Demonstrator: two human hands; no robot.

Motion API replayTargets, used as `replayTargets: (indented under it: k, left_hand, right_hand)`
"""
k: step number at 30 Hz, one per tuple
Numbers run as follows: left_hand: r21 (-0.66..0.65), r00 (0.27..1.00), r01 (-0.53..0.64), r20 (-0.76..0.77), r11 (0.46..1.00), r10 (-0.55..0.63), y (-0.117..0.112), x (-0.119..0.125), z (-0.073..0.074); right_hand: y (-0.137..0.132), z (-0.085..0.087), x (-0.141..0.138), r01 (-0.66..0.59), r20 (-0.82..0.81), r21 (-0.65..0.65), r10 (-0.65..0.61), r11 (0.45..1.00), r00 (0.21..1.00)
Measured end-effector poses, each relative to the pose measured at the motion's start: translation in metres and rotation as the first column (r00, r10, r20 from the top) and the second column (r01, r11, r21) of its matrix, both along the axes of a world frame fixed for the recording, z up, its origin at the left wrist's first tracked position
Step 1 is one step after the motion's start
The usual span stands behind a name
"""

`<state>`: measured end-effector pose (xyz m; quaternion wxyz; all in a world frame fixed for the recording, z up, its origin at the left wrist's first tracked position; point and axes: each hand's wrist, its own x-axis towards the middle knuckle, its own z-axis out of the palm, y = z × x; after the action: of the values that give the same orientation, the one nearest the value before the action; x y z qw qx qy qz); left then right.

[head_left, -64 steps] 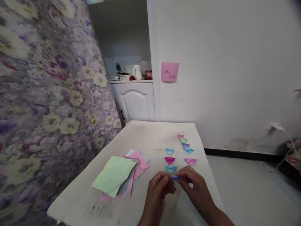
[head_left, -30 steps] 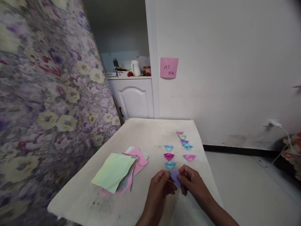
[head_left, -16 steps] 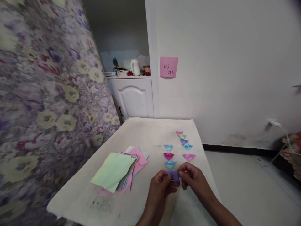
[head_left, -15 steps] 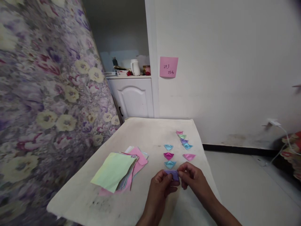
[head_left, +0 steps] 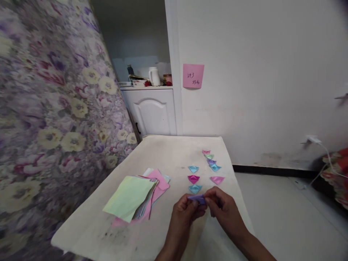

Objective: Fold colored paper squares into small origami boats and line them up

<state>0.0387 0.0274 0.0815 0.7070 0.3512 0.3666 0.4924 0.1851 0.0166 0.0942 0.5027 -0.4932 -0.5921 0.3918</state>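
A small folded piece of purple paper (head_left: 198, 199) is held between both hands above the near right part of the table. My left hand (head_left: 186, 212) pinches its left end, thumb on top and fingers curled below. At its right end, the thumb and fingertips of my right hand (head_left: 220, 203) are closed on it. Just beyond the hands lies a light blue folded paper boat (head_left: 195, 189). Behind that sit a magenta paper boat (head_left: 193, 179) and another blue boat (head_left: 193, 169). A pink paper boat (head_left: 217, 179) lies to their right.
On the left of the cloth-covered table (head_left: 89, 232) is a fanned stack of coloured paper (head_left: 129, 197), pale green on top. More folded boats (head_left: 211, 162) form an overlapping row near the right edge. A floral curtain (head_left: 62, 119) hangs along the left; a wall (head_left: 258, 90) stands behind.
The purple paper has turned from showing a flat rectangular face to a narrower, edge-on shape between my fingers. My hands stay in nearly the same place, and the view has shifted slightly.
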Motion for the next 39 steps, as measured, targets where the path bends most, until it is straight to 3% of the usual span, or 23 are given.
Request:
replayTargets:
  k: [19, 32, 39]
  left_hand:
    - [0.057, 1.0, 0.019, 0.012, 0.998, -0.02, -0.0009, -0.0008, 0.0006]
    - [0.118, 0.999, 0.023, -0.035, 0.993, -0.019, 0.0011, -0.0021, -0.0036]
    - [0.121, 0.997, 0.051, -0.058, 0.991, -0.044, 0.0019, -0.0019, -0.0026]
  right_hand:
    - [-0.0037, 0.0043, -0.0003, 0.026, 0.076, 0.093, -0.034, 0.995, 0.997]
    - [-0.0026, 0.0078, 0.0042, -0.045, -0.007, -0.004, 0.045, 0.999, 0.999]
    - [-0.0024, 0.0102, 0.0067, -0.073, 0.062, -0.001, 0.073, 0.997, 0.995]
